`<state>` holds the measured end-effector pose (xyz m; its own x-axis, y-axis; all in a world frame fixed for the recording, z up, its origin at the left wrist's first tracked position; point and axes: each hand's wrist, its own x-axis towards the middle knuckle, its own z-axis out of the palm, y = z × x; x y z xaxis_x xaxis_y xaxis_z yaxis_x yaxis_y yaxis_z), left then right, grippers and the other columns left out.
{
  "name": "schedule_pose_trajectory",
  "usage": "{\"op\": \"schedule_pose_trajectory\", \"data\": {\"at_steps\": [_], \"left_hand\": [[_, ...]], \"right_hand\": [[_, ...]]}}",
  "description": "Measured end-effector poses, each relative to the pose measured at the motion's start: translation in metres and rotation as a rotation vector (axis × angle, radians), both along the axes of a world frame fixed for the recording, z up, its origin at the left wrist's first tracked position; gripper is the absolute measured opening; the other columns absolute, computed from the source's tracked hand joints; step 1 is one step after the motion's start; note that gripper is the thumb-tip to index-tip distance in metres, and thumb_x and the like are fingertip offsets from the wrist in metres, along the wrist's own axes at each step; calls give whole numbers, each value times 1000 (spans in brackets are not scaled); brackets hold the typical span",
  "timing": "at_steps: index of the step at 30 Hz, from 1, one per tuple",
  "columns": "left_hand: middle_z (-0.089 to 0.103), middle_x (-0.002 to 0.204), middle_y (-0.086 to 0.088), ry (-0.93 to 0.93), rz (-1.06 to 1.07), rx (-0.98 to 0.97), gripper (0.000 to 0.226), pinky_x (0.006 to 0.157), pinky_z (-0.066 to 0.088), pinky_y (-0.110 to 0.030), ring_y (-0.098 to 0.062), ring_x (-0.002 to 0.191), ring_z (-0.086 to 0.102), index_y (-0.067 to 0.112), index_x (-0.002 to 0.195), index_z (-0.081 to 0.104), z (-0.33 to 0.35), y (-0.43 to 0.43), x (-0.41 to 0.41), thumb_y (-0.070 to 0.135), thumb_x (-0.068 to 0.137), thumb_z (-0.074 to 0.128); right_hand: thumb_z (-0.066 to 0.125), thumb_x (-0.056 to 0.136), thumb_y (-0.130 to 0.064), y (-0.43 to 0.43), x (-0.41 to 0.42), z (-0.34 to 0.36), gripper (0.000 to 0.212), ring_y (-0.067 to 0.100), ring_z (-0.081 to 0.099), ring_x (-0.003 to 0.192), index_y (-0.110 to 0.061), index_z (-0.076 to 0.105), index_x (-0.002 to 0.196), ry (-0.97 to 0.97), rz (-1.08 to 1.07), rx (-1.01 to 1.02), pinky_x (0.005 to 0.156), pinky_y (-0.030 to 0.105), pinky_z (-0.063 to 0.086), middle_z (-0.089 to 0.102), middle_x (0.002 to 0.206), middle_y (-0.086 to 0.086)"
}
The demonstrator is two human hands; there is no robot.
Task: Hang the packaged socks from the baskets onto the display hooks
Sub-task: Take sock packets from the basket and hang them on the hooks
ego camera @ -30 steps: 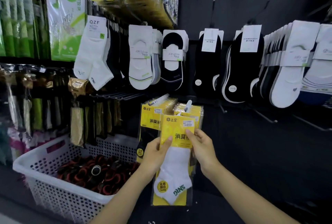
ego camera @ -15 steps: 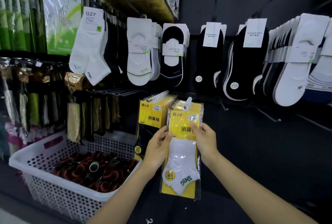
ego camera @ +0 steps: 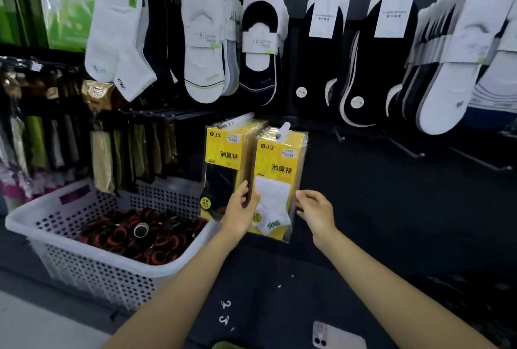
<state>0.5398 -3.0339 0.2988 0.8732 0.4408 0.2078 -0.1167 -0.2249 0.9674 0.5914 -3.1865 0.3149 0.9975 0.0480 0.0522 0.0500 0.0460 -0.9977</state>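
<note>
As the pack [ego camera: 279, 164] hung on its hook [ego camera: 284, 127], left hand [ego camera: 240, 210] pinching its nine-o'clock edge, right hand [ego camera: 316, 208] slack and empty, I judged more stock waited in the basket [ego camera: 84, 270].

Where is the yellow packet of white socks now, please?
In the head view the white-sock packet hangs centre frame on its display hook, right of the black-sock packets, the left hand pinching its left edge.

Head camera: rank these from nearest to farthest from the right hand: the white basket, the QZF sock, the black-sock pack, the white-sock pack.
1. white-sock pack, just left of the right hand
2. black-sock pack, on the next hook to the left
3. white basket, lower left
4. QZF sock, hanging at the top left
</note>
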Motion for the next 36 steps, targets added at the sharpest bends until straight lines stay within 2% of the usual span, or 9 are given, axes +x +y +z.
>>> {"op": "schedule_pose_trajectory", "data": {"at_steps": [9,13,16,19,22,27,31,33,36], "left_hand": [[49,130,-1,336,-69,-91,52,99,44,-36,-20,121,49,15,141,39,-144,-39,-94,26,93,57],[55,98,-8,464,41,-207,37,72,45,-10,-5,86,57,-9,126,47,-227,-68,-138,-2,90,57],[53,90,-2,630,24,-212,20,67,45,-7,-9,90,55,0,109,50,-276,-80,-165,-8,91,52],[54,113,-9,863,-70,-115,37,65,42,-7,-14,103,50,-3,129,45,-317,-79,-188,5,94,54],[47,137,-19,1046,-130,-72,50,76,40,-15,-28,115,51,1,140,37,-340,-74,-200,19,96,54],[54,129,-14,1216,-249,125,47,90,48,-30,-33,116,54,5,140,36,-361,-67,-218,23,99,48],[54,109,-15,1261,-342,100,17,67,49,-17,-34,96,55,1,113,49,-372,-75,-232,1,98,40],[50,124,-18,1304,-353,53,28,85,47,-24,-33,109,53,2,124,42,-377,-75,-234,7,97,47],[32,147,-21,1335,-424,111,60,106,37,-39,-34,131,40,4,146,26,-382,-72,-235,25,96,52]], "right_hand": [[58,95,-13,-92,-88,-150,9,22,64,95,-10,62,102,389,173,-218,79,30,53,65,99,4],[60,92,-6,-131,-140,-251,6,17,58,75,-7,65,89,468,187,-489,58,16,41,63,87,9],[64,89,-8,-159,-174,-315,7,16,56,77,-3,67,93,611,268,-658,56,17,38,65,99,17],[68,87,-21,-181,-194,-352,31,16,57,85,1,65,110,769,247,-659,53,15,41,67,108,18],[70,85,-33,-191,-204,-376,40,18,59,101,-10,61,117,842,353,-688,77,21,48,64,115,8],[77,77,-39,-181,-212,-393,52,16,59,107,-17,61,121,661,554,-896,82,20,45,62,118,1],[78,76,-37,-167,-217,-404,54,14,59,103,-17,59,123,727,501,-776,74,19,47,61,123,3],[79,76,-35,-160,-218,-406,55,14,59,100,-18,57,124,820,455,-684,69,18,47,61,124,4],[77,75,-42,-155,-218,-408,69,20,56,112,-17,51,133,934,486,-661,89,28,49,56,130,5]]}}
